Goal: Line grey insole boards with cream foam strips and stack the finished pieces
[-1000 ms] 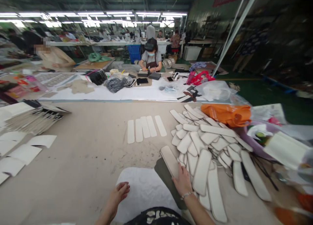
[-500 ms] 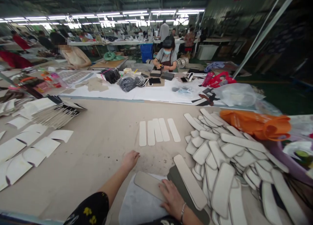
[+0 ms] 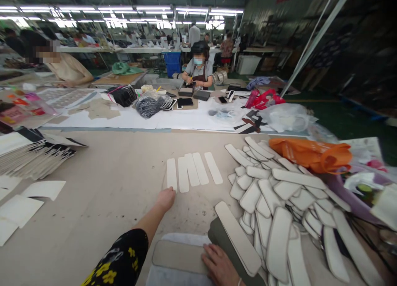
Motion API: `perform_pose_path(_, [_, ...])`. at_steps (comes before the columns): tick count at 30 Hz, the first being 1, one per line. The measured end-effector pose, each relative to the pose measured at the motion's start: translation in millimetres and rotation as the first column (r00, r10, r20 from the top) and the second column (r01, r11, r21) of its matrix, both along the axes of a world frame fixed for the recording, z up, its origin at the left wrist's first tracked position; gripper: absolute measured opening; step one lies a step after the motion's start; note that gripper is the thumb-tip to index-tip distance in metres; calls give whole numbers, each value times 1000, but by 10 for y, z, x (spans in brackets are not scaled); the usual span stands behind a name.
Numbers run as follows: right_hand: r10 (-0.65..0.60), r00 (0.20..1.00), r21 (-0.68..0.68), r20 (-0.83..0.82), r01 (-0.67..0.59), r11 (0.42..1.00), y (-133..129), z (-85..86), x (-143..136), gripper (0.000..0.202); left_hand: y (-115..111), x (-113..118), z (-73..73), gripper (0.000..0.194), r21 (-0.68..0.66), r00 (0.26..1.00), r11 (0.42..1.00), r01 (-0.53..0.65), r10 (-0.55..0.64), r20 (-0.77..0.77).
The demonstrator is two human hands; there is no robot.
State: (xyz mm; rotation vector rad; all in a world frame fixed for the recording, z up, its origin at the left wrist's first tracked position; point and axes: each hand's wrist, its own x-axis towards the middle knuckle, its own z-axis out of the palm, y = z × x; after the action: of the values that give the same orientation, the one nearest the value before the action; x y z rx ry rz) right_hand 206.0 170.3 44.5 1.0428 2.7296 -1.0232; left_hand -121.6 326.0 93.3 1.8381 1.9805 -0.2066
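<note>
My left hand reaches out with its fingers pinched at the near end of the leftmost white strip, one of several rounded strips lying side by side on the table. Flat on the right end of a grey-beige panel rest the fingers of my right hand. Under that panel is a white sheet. Just right of my right hand, a long beige panel lies on dark grey pieces.
A big heap of edged pale panels covers the right side, with an orange bag behind it. Folded stacked pieces and loose white pieces lie at left. Across the table a co-worker handles something small.
My left hand has moved forward to the leftmost strip and its fingers have closed there. The panel under my right hand now lies more level. The camera view has shifted slightly right.
</note>
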Motion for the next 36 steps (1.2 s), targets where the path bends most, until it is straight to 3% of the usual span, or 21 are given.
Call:
perform_pose_path(5, [-33,999,-73,-30,31,997,110,89,-112,66,57,68,189,24,42,999,998,43,-42,-20])
perform_pose_path(9, [-330,932,-127,-147,313,941,160,290,-79,55,-137,95,511,20,117,999,992,36,-37,3])
perform_pose_path(11, [-495,833,-230,-246,446,865,212,367,-67,45,-364,107,759,19,163,997,986,31,-42,63])
perform_pose_path(13, [-630,713,-364,-306,524,770,297,406,-90,40,-646,130,1062,14,215,967,976,-13,-42,250])
perform_pose_path(15, [-750,590,-521,-300,557,647,407,413,-152,41,-935,161,1383,8,208,854,970,-129,3,520])
perform_pose_path(17, [-847,488,-702,-213,526,480,511,413,-236,45,-1191,187,1658,7,100,711,967,-232,99,696])
perform_pose_path(19, [-888,443,-820,-124,459,343,578,426,-316,48,-1402,200,1830,11,-24,591,968,-252,173,788])
perform_pose_path(20, [-892,441,-851,-100,426,306,591,442,-345,49,-1492,202,1872,14,-73,544,968,-241,196,816])
perform_pose_path(23, [-867,489,-888,-95,351,295,552,517,-364,45,-1714,194,1847,21,-162,441,957,-239,255,861])
perform_pose_path(27, [-843,532,-888,-76,349,300,387,589,-224,35,-1941,177,1653,15,-270,369,907,-323,383,847])
perform_pose_path(31, [-843,538,-841,12,461,282,176,541,-25,26,-2078,158,1378,11,-343,406,850,-399,500,765])
perform_pose_path(36, [-816,556,-751,158,604,267,-43,426,2,19,-2099,79,842,16,-340,520,806,-484,577,629])
